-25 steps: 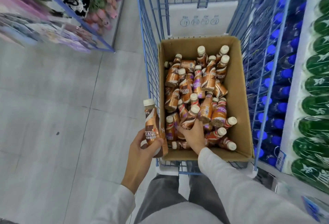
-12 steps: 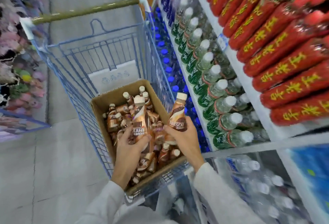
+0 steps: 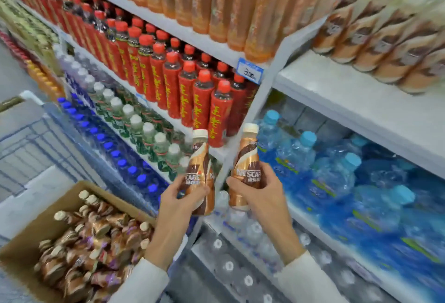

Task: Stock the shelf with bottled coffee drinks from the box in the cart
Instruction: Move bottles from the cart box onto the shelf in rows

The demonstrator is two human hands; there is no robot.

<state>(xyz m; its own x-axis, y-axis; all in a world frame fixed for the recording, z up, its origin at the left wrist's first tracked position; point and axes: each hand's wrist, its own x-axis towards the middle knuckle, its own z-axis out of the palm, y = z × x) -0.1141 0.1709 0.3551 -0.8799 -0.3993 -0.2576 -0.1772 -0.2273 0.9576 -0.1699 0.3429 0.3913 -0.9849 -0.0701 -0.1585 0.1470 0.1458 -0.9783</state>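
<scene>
Two hands are raised in front of the shelving, each with one capped coffee drink upright. The left hand (image 3: 177, 202) curls fingers and thumb round the left bottle (image 3: 199, 170); a second label edge shows beside it, but I cannot tell whether another bottle is behind. The right hand (image 3: 261, 194) grips the right bottle (image 3: 248, 166) by its lower half. Near left, one cardboard box (image 3: 72, 190) in the cart (image 3: 36, 139) holds many more, too blurred to count. Far right, one shelf board (image 3: 349, 100) carries a row of similar brown bottles (image 3: 385, 45).
</scene>
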